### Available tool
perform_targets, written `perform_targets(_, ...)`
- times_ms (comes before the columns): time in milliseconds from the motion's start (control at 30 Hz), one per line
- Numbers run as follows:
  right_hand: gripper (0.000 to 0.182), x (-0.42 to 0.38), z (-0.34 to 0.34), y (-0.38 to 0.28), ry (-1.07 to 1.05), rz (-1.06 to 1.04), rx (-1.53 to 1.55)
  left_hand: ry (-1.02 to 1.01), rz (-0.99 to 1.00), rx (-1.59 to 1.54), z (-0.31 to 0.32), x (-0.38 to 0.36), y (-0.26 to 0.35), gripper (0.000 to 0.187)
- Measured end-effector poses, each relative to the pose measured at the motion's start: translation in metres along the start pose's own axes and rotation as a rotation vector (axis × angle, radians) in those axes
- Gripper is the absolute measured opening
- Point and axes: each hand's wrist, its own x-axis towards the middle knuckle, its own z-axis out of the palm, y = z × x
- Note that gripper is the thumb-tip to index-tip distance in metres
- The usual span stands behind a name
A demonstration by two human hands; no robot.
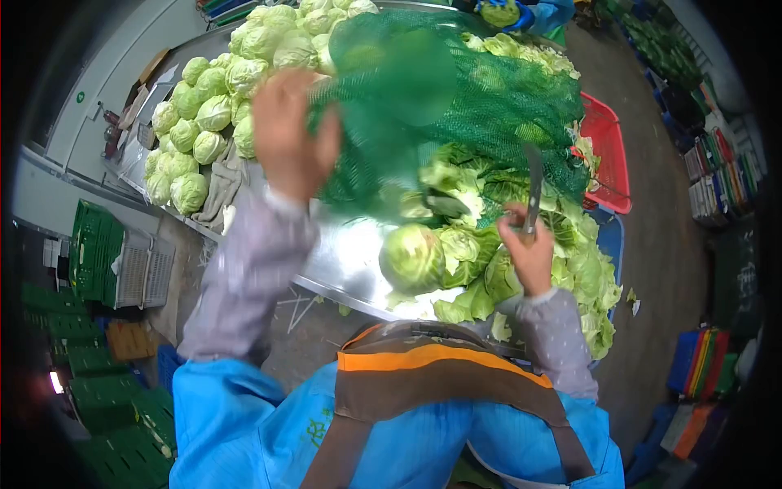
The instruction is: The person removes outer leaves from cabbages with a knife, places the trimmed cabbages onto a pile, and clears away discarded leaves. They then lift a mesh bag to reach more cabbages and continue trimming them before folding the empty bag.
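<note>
My right hand (pixel 529 254) is closed around a knife (pixel 534 189), its blade pointing up and away from me over loose cabbage leaves. My left hand (pixel 289 134) is raised beside the green mesh bag (pixel 456 98); motion smears its fingers, so whether it grips the mesh cannot be told. Cabbages show through the netting, which spreads across the metal table (pixel 346 253). Between my hands, close to the table's front edge, sits a whole cabbage (pixel 412 258). Cut leaves (pixel 582 253) lie heaped to the right, around my right hand.
Trimmed cabbages (pixel 213 112) are piled at the back left, with a grey glove or cloth (pixel 221 196) next to them. A red basket (pixel 609 155) and a blue crate (pixel 609 236) stand along the right side. Green crates (pixel 96 248) are stacked at left. Another person's blue-gloved hand (pixel 521 18) shows at the far end.
</note>
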Motion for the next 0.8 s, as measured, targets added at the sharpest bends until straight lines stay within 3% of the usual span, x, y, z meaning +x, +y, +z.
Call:
perform_targets(33, 0.031, -0.021, 0.003, 0.010, -0.040, 0.120, 0.090, -0.124, 0.047, -0.288, -0.007, -0.027, 0.021, 0.041)
perform_targets(100, 0.024, -0.061, 0.016, 0.029, -0.166, 0.271, 0.201, -1.016, -0.433, -0.592, -0.006, -0.065, 0.074, 0.059)
perform_targets(167, 0.021, -0.078, 0.028, 0.034, -0.248, 0.293, 0.227, -0.898, -0.710, -0.517, 0.045, -0.157, 0.087, 0.078)
perform_targets(233, 0.019, -0.090, 0.034, 0.032, -0.232, 0.463, 0.264, -0.945, -0.770, -0.526, 0.028, -0.137, 0.113, 0.086)
perform_targets(300, 0.019, -0.095, 0.030, 0.034, -0.191, 0.486, 0.333, -1.065, -0.803, -0.643, 0.005, -0.117, 0.128, 0.100)
perform_targets(400, 0.020, -0.095, 0.022, 0.030, -0.237, 0.421, 0.069, -1.035, -0.785, -0.563, 0.010, -0.139, 0.143, 0.103)
perform_targets(467, 0.019, -0.103, 0.022, 0.037, -0.234, 0.392, -0.007, -0.871, -0.915, -1.076, 0.030, -0.168, 0.168, 0.100)
perform_targets(500, 0.018, -0.107, 0.022, 0.042, -0.237, 0.360, -0.080, -0.877, -0.910, -1.086, 0.030, -0.161, 0.171, 0.100)
perform_targets(567, 0.018, -0.116, 0.015, 0.044, -0.197, 0.313, -0.180, -1.135, -0.784, -0.887, 0.025, -0.135, 0.174, 0.098)
perform_targets(633, 0.022, -0.119, 0.002, 0.028, -0.160, 0.096, -0.500, -1.164, -0.848, -0.884, 0.023, -0.124, 0.182, 0.100)
perform_targets(667, 0.022, -0.121, -0.001, 0.024, -0.151, 0.110, -0.502, -1.135, -0.850, -0.835, 0.021, -0.122, 0.187, 0.100)
perform_targets(733, 0.023, -0.124, -0.003, 0.019, -0.349, 0.159, -0.464, -1.080, -0.817, -0.768, 0.018, -0.125, 0.197, 0.099)
perform_targets(800, 0.023, -0.120, -0.002, 0.020, -0.348, 0.136, -0.460, -1.063, -0.793, -0.737, 0.020, -0.130, 0.204, 0.096)
